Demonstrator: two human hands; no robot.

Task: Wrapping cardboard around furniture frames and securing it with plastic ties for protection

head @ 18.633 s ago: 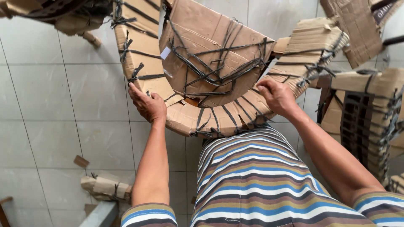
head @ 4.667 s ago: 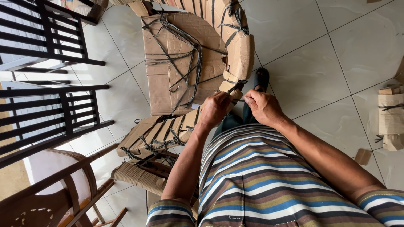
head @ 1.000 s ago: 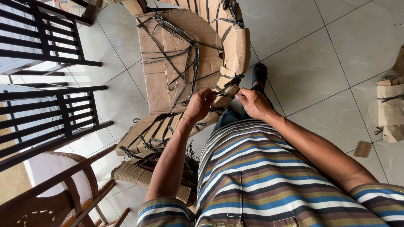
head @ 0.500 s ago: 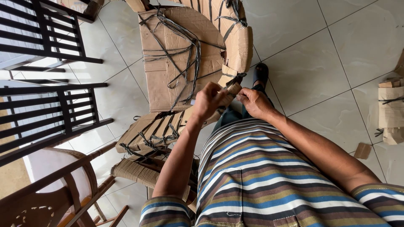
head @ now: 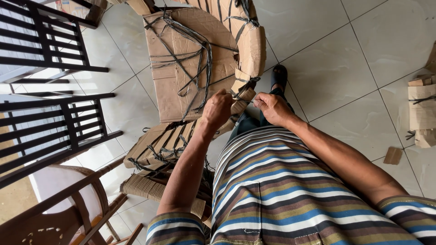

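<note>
A chair wrapped in brown cardboard (head: 190,68) and bound with black plastic strapping (head: 200,54) stands on the tiled floor in front of me. My left hand (head: 218,108) is closed at the near corner of the wrapped chair, pinching a thin strap. My right hand (head: 271,108) is closed too, pulling on the same strap (head: 243,97) just to the right. The two hands are a short gap apart at the cardboard-covered arm (head: 247,50). My striped shirt fills the lower view.
Dark slatted wooden chairs (head: 50,122) stand at the left. A brown carved wooden chair (head: 59,208) sits at the lower left. Another cardboard-wrapped piece (head: 422,113) lies at the right edge, with a cardboard scrap (head: 393,155) nearby. My sandalled foot (head: 279,76) rests on the white tiles.
Both hands have stayed at the chair's corner over the last second; the left hand has shifted slightly up and left, and the gap between the hands has widened along the strap.
</note>
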